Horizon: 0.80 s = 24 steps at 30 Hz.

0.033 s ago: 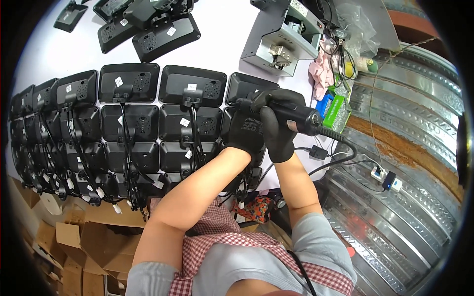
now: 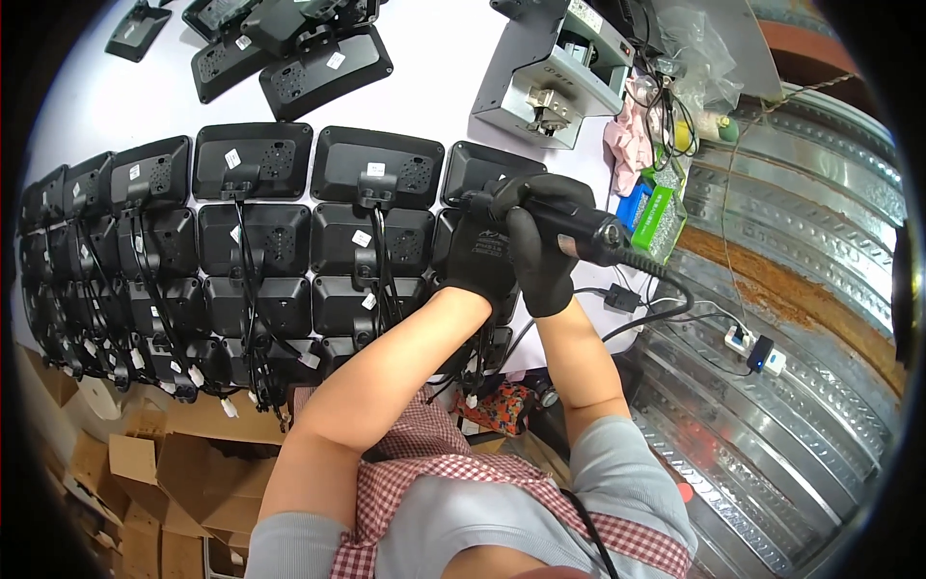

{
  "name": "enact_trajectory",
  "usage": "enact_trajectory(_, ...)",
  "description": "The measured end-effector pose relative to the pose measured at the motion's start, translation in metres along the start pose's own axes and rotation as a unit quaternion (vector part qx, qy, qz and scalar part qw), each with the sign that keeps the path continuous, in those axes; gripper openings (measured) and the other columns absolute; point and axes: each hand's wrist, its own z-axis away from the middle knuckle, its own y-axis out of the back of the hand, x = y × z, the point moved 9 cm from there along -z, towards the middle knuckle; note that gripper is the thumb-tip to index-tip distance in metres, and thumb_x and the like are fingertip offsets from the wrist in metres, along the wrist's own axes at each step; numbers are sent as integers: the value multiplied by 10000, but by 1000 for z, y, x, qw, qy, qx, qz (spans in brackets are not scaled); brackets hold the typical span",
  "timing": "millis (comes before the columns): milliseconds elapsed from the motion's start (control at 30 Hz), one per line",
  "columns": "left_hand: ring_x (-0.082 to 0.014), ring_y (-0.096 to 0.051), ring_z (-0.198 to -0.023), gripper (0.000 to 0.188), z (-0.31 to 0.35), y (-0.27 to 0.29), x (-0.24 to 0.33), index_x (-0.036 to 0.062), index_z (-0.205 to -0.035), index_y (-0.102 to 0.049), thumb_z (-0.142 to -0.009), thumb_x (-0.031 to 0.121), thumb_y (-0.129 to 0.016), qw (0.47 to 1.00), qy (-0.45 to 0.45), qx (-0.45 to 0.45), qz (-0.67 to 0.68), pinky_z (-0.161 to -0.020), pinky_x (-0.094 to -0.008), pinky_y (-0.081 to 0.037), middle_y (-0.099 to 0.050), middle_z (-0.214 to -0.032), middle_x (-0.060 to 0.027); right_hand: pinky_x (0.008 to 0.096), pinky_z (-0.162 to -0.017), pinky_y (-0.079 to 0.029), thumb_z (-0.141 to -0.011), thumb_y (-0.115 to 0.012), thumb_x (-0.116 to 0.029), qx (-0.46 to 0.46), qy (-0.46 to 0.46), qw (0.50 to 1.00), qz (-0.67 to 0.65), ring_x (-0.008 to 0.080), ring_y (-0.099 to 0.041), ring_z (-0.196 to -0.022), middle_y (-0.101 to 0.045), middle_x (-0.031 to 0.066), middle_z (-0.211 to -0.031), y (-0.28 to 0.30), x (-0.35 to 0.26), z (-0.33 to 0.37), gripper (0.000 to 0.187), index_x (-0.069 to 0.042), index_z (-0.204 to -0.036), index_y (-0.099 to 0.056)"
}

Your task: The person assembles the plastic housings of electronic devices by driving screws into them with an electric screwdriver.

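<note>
Both my hands wear black gloves and meet over a black panel [image 2: 477, 166] at the right end of the top row. My right hand [image 2: 540, 256] is closed round a black powered screwdriver [image 2: 574, 224], held tilted, its cable end up to the right. The tool's tip points left, toward the panel's mount, and is hidden among dark parts. My left hand [image 2: 480, 253] is right beside the tip, at the panel's lower edge. Its fingers are mostly hidden, so what they hold cannot be made out.
Rows of black panels [image 2: 253, 159] with hanging cables cover the table's left; more panels [image 2: 326, 72] are piled behind. At the back right stands a grey metal machine [image 2: 555, 82], near a pink cloth [image 2: 629, 145] and a green box [image 2: 656, 217]. The screwdriver's cord [image 2: 680, 280] loops right.
</note>
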Motion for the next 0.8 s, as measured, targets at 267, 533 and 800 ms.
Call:
enact_trajectory(267, -201, -552, -1065, 267, 10, -16, -17, 113, -1122, -571, -911, 246, -478, 803, 30, 49, 593, -939, -332, -440, -572, -1122, -60, 421, -823, -497, -790, -615, 100, -138, 65, 984, 97, 256, -609, -811, -616, 126, -916, -18, 5, 11, 359, -56, -1098, -516)
enact_trajectory(533, -222, -535, -1171, 381, 5, -7, -2, 48, -1235, -547, -904, 233, -515, 952, -6, 20, 306, -993, -365, -418, -550, -1265, -167, 345, -838, -522, -804, -647, 25, -89, 12, 984, 152, 214, -650, -895, -659, 126, -969, -3, 7, 3, 291, -26, -1077, -558)
enact_trajectory(800, -401, -412, -1322, 633, 58, 15, 4, -79, -1357, -445, -841, 261, -585, 999, -18, 22, 46, -1136, -495, -275, -432, -1408, -291, 385, -893, -506, -867, -650, -116, 242, 137, 960, 27, 192, -627, -878, -630, 82, -951, 93, -49, -51, 282, -61, -1112, -520)
